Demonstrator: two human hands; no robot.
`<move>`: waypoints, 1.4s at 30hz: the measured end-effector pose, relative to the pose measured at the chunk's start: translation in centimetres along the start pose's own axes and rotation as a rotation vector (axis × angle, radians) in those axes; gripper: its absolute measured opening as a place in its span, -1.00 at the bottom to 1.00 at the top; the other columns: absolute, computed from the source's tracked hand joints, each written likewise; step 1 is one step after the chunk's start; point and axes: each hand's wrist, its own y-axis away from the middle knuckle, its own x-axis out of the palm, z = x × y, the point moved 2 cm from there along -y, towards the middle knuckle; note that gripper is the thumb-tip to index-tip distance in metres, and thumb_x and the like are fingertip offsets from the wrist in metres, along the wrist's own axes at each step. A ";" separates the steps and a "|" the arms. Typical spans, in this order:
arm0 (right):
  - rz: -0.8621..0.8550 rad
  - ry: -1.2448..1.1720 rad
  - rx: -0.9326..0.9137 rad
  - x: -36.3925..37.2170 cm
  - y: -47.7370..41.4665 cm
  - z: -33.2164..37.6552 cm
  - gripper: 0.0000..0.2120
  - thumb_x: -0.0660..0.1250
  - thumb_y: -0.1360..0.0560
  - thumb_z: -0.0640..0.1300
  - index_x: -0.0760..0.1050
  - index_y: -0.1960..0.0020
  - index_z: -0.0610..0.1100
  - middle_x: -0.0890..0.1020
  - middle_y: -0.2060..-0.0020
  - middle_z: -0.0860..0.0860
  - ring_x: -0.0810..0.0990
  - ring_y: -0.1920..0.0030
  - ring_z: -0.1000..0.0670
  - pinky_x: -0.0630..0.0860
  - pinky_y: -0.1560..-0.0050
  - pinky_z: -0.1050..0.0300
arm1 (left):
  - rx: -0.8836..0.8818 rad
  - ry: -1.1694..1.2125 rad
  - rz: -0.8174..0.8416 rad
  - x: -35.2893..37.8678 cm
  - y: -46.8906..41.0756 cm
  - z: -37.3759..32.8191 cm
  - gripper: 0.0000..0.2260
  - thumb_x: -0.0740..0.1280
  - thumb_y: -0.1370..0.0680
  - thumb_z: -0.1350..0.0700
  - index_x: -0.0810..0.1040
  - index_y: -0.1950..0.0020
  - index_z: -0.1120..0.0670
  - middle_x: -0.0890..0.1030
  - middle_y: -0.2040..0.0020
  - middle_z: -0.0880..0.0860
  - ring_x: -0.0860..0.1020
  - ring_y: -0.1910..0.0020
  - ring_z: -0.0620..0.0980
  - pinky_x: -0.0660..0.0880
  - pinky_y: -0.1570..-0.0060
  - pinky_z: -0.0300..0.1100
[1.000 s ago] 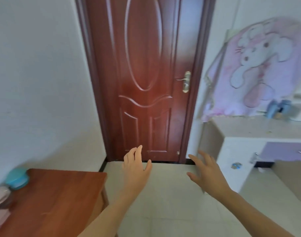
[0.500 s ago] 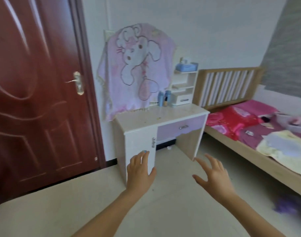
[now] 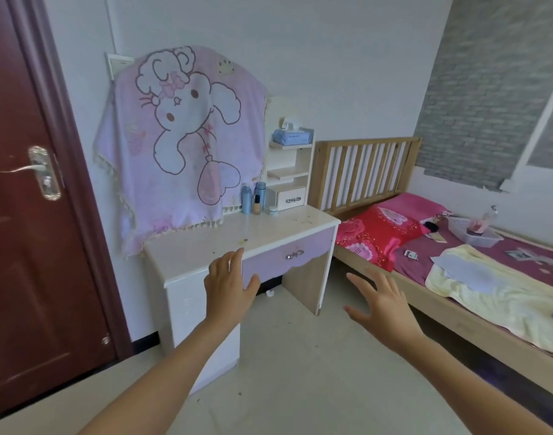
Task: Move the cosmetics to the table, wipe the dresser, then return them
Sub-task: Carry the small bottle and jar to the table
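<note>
Pale floor tiles (image 3: 300,372) fill the foreground of a small bedroom, and two bare forearms reach out over them. The left hand (image 3: 229,287) is raised in front of the dresser (image 3: 187,309), fingers (image 3: 234,262) straight, close together and holding nothing; whether it touches the front edge cannot be told. The right hand (image 3: 385,304) hovers near the bed (image 3: 457,321), fingers spread apart and empty. Beyond them the dresser's white surface (image 3: 190,255) is speckled with small marks above a lavender drawer (image 3: 287,255). The cosmetics (image 3: 256,200) stand at its back right: two blue bottles (image 3: 246,199), a foundation bottle (image 3: 257,205) and a small jar (image 3: 273,210), just beside a white shelf unit (image 3: 289,183) topped with a tissue pack (image 3: 292,136). A pink cartoon cloth (image 3: 181,136) hangs behind, with a dark red door (image 3: 33,277) at the left.
</note>
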 end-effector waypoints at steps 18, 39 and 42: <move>0.128 -0.080 0.051 13.1 -18.4 -4.4 -0.44 0.31 -0.46 0.05 0.24 -0.41 -0.01 0.18 -0.43 -0.13 0.11 -0.44 -0.10 0.16 -0.37 -0.02 | -0.130 0.021 0.131 11.5 -17.1 8.1 -0.52 0.24 -0.54 0.05 0.22 -0.43 0.08 0.31 -0.41 0.07 0.20 -0.39 0.08 0.23 -0.29 -0.04; 0.204 -0.050 -0.018 26.1 -43.2 -20.4 -0.38 0.65 0.02 0.01 0.60 0.00 -0.11 0.63 0.08 -0.21 0.65 0.13 -0.23 0.58 0.35 -0.05 | -0.263 0.000 0.182 31.2 -38.7 5.9 -0.52 0.18 -0.57 0.02 0.13 -0.46 0.04 0.23 -0.45 0.01 0.15 -0.43 0.00 0.17 -0.34 -0.11; 0.223 -0.075 -0.034 29.2 -46.1 -20.1 -0.39 0.65 0.01 0.02 0.59 0.00 -0.09 0.63 0.06 -0.21 0.65 0.13 -0.22 0.58 0.34 -0.04 | -0.325 -0.011 0.162 32.6 -41.4 8.6 -0.52 0.19 -0.57 0.03 0.14 -0.46 0.05 0.25 -0.44 0.03 0.16 -0.43 0.02 0.17 -0.35 -0.08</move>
